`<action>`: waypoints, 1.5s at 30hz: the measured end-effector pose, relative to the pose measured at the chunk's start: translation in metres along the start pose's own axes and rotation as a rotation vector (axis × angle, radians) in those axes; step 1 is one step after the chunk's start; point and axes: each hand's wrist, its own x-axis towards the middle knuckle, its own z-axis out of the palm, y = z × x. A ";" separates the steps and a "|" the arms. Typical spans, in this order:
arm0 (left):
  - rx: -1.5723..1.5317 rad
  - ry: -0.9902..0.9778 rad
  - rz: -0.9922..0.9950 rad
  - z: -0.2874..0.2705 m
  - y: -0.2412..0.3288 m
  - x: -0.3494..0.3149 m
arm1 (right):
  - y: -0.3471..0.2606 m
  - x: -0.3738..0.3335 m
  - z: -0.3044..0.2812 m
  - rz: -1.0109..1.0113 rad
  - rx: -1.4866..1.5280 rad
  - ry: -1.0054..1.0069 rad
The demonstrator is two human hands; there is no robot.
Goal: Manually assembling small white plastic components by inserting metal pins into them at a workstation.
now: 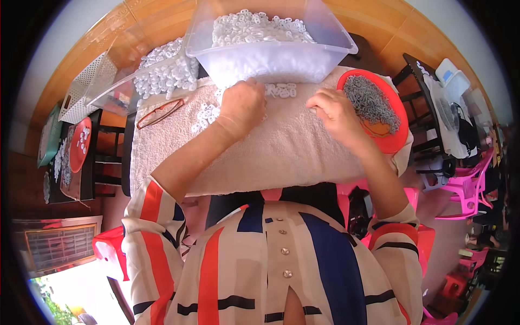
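Note:
A beige towel (281,151) covers the work surface in front of me. My left hand (242,106) rests on it with fingers curled down over small white plastic rings (206,116). My right hand (336,111) sits to the right, fingers bent, beside a red round tray (400,138) heaped with small grey metal rings (370,100). A short row of white rings (283,90) lies between the two hands. Whether either hand pinches a ring is hidden by the fingers.
A clear plastic tub (271,51) full of white rings stands at the towel's far edge, another clear bin (162,73) of them to its left. Red-framed glasses (160,112) lie on the towel's left. A white basket (86,86) and pink chairs (466,184) flank the table.

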 end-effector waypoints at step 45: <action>-2.285 0.069 -0.734 -0.014 -0.001 -0.025 | -0.083 0.071 0.069 0.161 0.465 0.291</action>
